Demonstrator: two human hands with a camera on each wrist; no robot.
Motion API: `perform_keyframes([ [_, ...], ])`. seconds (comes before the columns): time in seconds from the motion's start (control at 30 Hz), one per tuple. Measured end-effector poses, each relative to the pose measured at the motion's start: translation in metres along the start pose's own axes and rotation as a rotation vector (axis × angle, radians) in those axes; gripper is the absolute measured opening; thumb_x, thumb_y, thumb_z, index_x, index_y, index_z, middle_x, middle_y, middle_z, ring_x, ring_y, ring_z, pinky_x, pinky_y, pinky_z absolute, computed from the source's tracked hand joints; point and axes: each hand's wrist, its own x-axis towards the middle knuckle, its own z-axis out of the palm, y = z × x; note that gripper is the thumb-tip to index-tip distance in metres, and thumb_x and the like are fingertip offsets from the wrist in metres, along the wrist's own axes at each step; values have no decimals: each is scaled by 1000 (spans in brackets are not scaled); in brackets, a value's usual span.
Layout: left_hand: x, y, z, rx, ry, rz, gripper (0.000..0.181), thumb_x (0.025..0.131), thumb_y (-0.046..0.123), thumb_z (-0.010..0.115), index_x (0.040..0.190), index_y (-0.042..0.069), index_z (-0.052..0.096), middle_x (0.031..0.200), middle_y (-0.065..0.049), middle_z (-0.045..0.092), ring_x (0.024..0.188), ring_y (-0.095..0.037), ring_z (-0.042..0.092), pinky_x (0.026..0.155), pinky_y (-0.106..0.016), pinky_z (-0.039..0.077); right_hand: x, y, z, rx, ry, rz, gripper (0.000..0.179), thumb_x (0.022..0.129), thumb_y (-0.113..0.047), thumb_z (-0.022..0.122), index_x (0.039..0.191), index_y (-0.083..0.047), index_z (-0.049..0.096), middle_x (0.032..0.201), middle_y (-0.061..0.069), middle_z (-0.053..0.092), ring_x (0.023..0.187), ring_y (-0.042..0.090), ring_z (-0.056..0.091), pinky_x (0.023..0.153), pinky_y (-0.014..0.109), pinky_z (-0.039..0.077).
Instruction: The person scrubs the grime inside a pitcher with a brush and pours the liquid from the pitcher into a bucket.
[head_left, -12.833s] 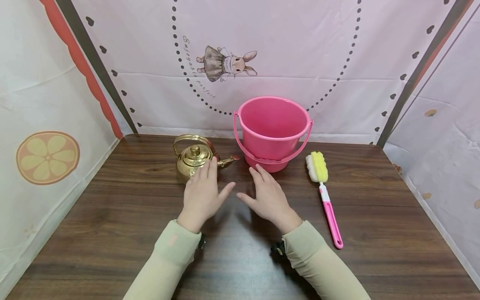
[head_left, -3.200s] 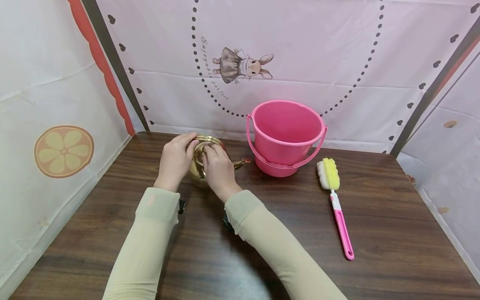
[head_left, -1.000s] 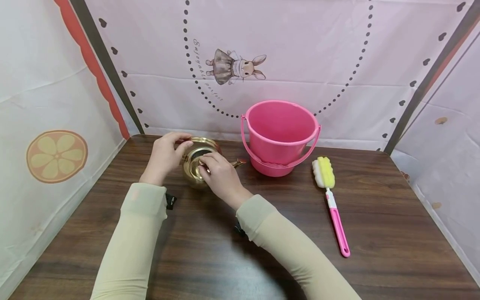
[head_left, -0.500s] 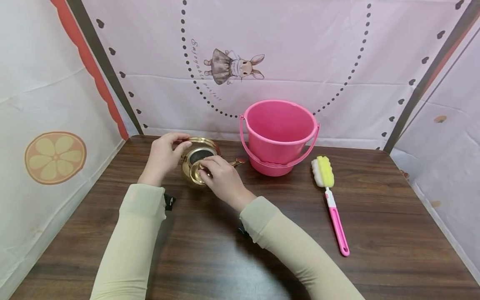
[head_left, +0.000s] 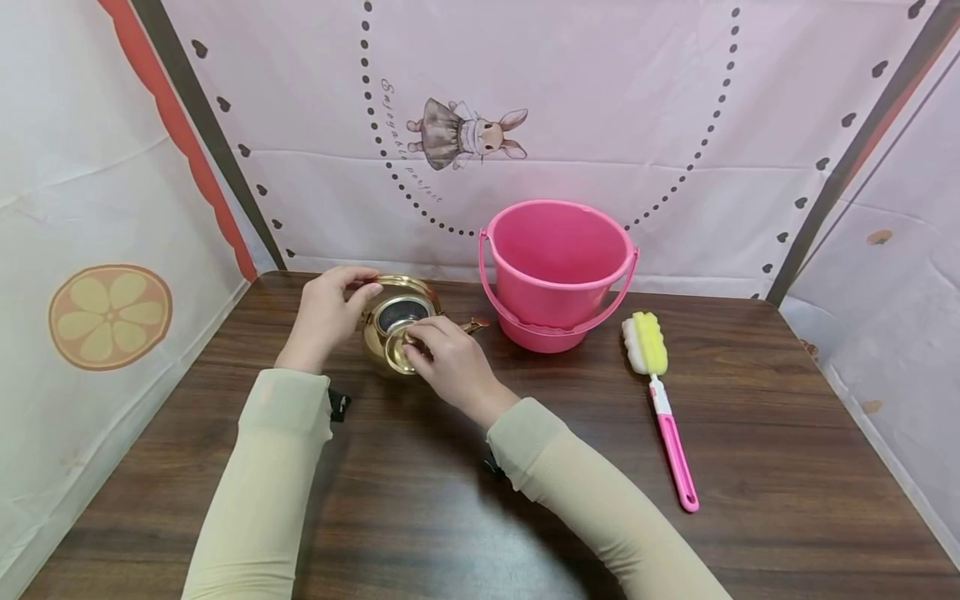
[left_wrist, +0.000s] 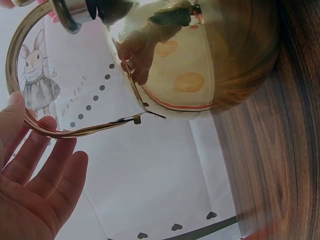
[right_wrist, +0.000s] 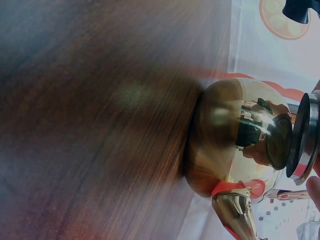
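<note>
A shiny gold kettle (head_left: 372, 343) stands on the table at the back left, its spout pointing right. My left hand (head_left: 326, 315) grips the kettle's arched handle (left_wrist: 16, 55) between thumb and fingers. The round lid (head_left: 397, 352) is off the kettle's mouth, tilted at its near side, and my right hand (head_left: 453, 367) pinches it from above. Seen from the right wrist, the lid's dark-edged rim (right_wrist: 304, 140) is just clear of the kettle's top. The dark kettle opening (head_left: 403, 312) shows behind the lid. My right fingertips partly cover the lid.
A pink bucket (head_left: 558, 312) with its handle hanging down in front stands right of the kettle. Farther right lies a sponge brush (head_left: 663, 400) with a yellow and white head and pink handle. Printed cloth (head_left: 600, 92) walls the wooden table (head_left: 420, 517) at back and sides.
Both hands, earlier flat in front of the kettle and bucket, have gone to the kettle. My right hand has drawn the lid off toward me, uncovering the opening; my left stays on the handle.
</note>
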Motion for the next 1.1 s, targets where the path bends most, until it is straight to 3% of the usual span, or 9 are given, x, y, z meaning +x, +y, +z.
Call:
perform_keyframes([
  [0.6,-1,-1,3,-6,40,30,30,95,18,58,118,-1,63,115,-21,63,102,-34,60,87,-48,49,-5,3,-10,26,5,-2,20,83,-16,72,100,-6,71,100,4,69,96,13,64,89,21,52],
  [1.1,-1,-1,2,-17,35,22,31,95,20,57,119,0,63,116,-21,62,101,-34,61,86,-48,51,-9,6,-14,42,7,-10,20,83,-15,72,101,-5,71,100,4,67,94,13,64,88,19,52],
])
